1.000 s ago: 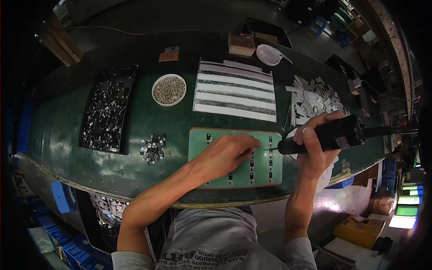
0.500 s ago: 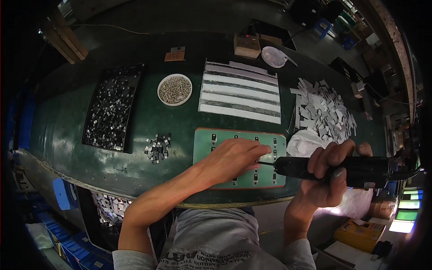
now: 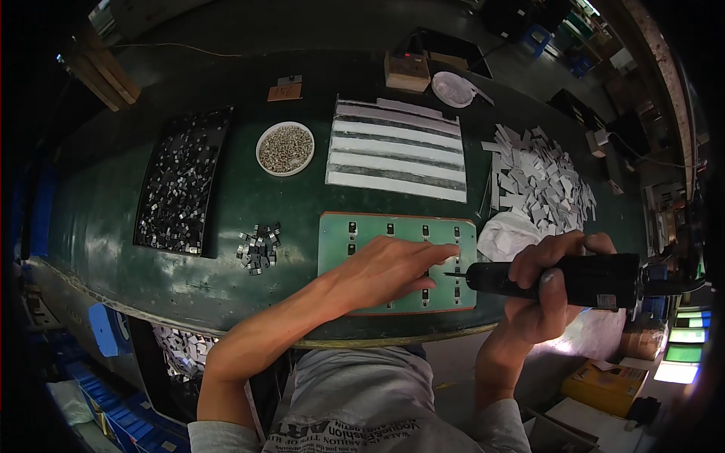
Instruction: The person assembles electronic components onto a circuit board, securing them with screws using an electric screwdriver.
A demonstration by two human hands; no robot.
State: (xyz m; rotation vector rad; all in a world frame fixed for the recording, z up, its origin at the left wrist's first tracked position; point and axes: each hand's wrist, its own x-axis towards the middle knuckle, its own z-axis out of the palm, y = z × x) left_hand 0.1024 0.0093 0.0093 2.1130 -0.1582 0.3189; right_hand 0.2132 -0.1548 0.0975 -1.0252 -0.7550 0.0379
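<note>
My right hand is wrapped round a black electric screwdriver. Its thin bit points left over a green board, with the tip near the right-hand columns of parts. Rows of small black three-legged components sit on this board. Above the board's middle lies my left hand, hiding several of them. Its index finger stretches toward the right column, and the thumb stands apart from it; nothing shows between them. Whether the bit touches anything is too small to tell.
Left of the board lie a loose heap of components and a black tray full of them. A white bowl of small screws, a sheet with white strips, a pile of grey-white pieces and a white cloth are beyond the board.
My left index finger and thumb have spread apart. The screwdriver bit has come away from the left fingertips. The whole view has shifted slightly.
</note>
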